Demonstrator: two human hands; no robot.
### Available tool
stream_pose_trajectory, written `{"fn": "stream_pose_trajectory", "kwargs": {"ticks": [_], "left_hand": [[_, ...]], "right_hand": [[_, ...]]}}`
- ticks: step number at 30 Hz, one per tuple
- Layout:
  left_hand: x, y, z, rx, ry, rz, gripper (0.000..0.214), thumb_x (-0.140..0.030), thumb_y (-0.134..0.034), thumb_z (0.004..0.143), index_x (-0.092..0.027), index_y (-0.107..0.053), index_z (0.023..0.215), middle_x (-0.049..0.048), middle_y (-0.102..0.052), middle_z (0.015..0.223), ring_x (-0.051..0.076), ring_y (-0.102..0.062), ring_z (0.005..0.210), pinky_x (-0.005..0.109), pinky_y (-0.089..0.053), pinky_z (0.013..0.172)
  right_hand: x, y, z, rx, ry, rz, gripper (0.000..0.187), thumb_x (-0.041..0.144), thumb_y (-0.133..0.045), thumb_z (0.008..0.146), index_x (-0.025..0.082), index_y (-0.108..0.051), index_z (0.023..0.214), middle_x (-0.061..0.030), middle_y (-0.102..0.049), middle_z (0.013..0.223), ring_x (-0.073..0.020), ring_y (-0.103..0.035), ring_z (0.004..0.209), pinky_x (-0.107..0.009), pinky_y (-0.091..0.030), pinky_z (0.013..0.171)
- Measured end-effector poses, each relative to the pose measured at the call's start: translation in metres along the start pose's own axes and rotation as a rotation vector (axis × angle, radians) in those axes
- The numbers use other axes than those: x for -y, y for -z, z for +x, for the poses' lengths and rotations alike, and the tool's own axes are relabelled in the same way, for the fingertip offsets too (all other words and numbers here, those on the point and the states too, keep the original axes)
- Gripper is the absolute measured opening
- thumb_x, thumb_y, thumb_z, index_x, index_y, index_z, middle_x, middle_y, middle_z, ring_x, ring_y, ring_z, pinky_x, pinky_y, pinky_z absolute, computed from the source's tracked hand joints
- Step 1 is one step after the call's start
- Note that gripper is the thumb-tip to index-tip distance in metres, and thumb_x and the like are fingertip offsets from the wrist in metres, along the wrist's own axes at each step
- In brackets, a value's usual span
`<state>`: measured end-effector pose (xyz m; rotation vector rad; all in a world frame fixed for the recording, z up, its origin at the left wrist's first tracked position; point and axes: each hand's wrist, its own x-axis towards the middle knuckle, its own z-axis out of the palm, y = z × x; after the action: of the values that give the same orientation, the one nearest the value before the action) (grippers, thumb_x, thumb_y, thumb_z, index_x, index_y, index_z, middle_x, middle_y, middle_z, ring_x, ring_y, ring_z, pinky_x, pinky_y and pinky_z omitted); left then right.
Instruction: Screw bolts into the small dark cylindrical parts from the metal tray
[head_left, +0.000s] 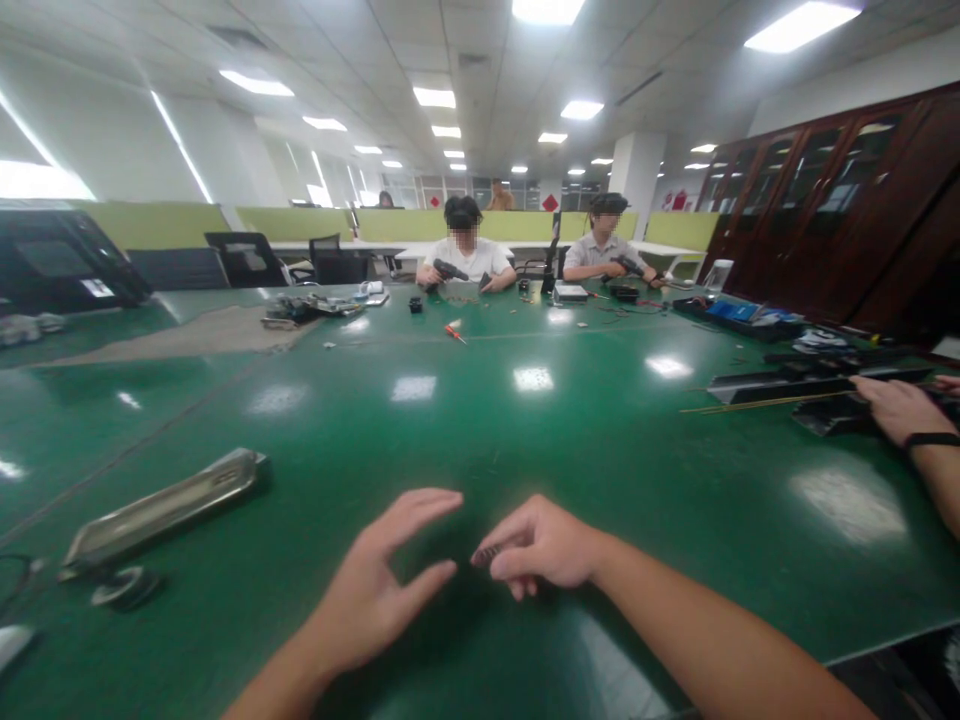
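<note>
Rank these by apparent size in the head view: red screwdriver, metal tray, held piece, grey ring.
1. Metal tray
2. Grey ring
Held piece, partly hidden, and red screwdriver look too alike to rank.

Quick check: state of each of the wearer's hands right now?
Left hand: open, holding nothing.
Right hand: closed, pinching a small dark ridged piece.

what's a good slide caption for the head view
The right hand pinches a small dark ridged piece over a glossy green tabletop, with the left hand open beside it.
</note>
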<state>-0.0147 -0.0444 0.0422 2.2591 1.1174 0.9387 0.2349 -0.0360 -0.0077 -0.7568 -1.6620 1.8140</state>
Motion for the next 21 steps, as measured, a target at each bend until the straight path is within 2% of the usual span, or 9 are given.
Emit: {"fn": "stream_pose_trajectory", "kwargs": {"ticks": [2,5,9,12,14,17,19,21], "left_hand": [[-0.014,-0.026,0.013,0.12,-0.131,-0.107,0.033,-0.034,-0.075,0.084,-0.031,-0.074,0.116,0.0081,-0.072,0.123,0.026,-0.066,0.117,0.042,-0.054,0.103],[-0.02,-0.045,0.019,0.067,-0.192,-0.274,0.023,-0.026,-0.073,0.086,-0.032,-0.077,0.108,0.0054,-0.076,0.109,0.021,-0.07,0.106,0.035,-0.057,0.093],[-0.018,-0.048,0.013,0.0,-0.163,-0.356,0.018,-0.022,-0.075,0.085,-0.03,-0.078,0.101,0.004,-0.076,0.107,0.019,-0.07,0.103,0.033,-0.055,0.092],[-0.018,-0.045,0.006,-0.015,-0.084,-0.397,0.01,-0.023,-0.075,0.084,-0.026,-0.075,0.094,0.0042,-0.076,0.101,0.019,-0.07,0.099,0.032,-0.056,0.089],[-0.017,-0.039,0.001,-0.094,0.001,-0.431,0.007,-0.024,-0.076,0.083,-0.023,-0.069,0.084,0.0034,-0.075,0.093,0.019,-0.07,0.094,0.032,-0.057,0.086],[-0.007,-0.017,-0.007,-0.329,0.175,-0.425,0.027,-0.031,-0.079,0.079,-0.021,-0.056,0.069,0.0016,-0.074,0.085,0.02,-0.07,0.092,0.031,-0.057,0.088],[0.006,0.006,-0.011,-0.489,0.343,-0.366,0.031,-0.038,-0.081,0.076,-0.021,-0.055,0.075,0.0007,-0.076,0.087,0.021,-0.072,0.093,0.032,-0.057,0.089],[0.021,0.034,-0.016,-0.581,0.476,-0.213,0.036,-0.048,-0.078,0.077,-0.024,-0.058,0.095,0.0015,-0.078,0.092,0.024,-0.074,0.096,0.035,-0.058,0.088]], "right_hand": [[0.0,0.005,-0.002,0.009,0.002,0.009,0.062,0.058,-0.08,0.074,0.007,-0.076,0.109,0.0009,-0.063,0.057,-0.0077,-0.053,0.044,-0.02,-0.042,0.045],[0.0,0.009,-0.005,0.003,0.03,0.017,0.06,0.059,-0.078,0.076,0.006,-0.076,0.105,0.0,-0.064,0.057,-0.0078,-0.053,0.043,-0.019,-0.041,0.043],[-0.001,0.008,-0.004,0.017,0.042,0.017,0.059,0.059,-0.075,0.08,0.006,-0.076,0.105,-0.0003,-0.063,0.057,-0.0078,-0.051,0.043,-0.019,-0.04,0.043],[-0.002,0.008,-0.003,0.052,0.027,0.005,0.059,0.059,-0.074,0.081,0.006,-0.076,0.107,-0.0012,-0.065,0.06,-0.0077,-0.052,0.044,-0.019,-0.04,0.045],[-0.002,0.01,-0.003,0.061,0.0,0.004,0.059,0.057,-0.074,0.082,0.008,-0.074,0.113,-0.0012,-0.066,0.062,-0.0076,-0.052,0.044,-0.019,-0.04,0.045],[-0.001,0.013,-0.005,0.051,-0.048,-0.012,0.055,0.05,-0.075,0.082,0.011,-0.072,0.121,-0.0009,-0.068,0.065,-0.007,-0.051,0.045,-0.019,-0.039,0.046],[0.0,0.014,-0.005,0.045,-0.073,-0.034,0.05,0.044,-0.075,0.083,0.012,-0.072,0.121,-0.0009,-0.069,0.066,-0.0066,-0.051,0.046,-0.018,-0.039,0.046],[0.0,0.015,-0.006,0.047,-0.096,-0.052,0.046,0.04,-0.075,0.083,0.012,-0.073,0.12,-0.001,-0.069,0.068,-0.0065,-0.052,0.047,-0.018,-0.039,0.047]]}}
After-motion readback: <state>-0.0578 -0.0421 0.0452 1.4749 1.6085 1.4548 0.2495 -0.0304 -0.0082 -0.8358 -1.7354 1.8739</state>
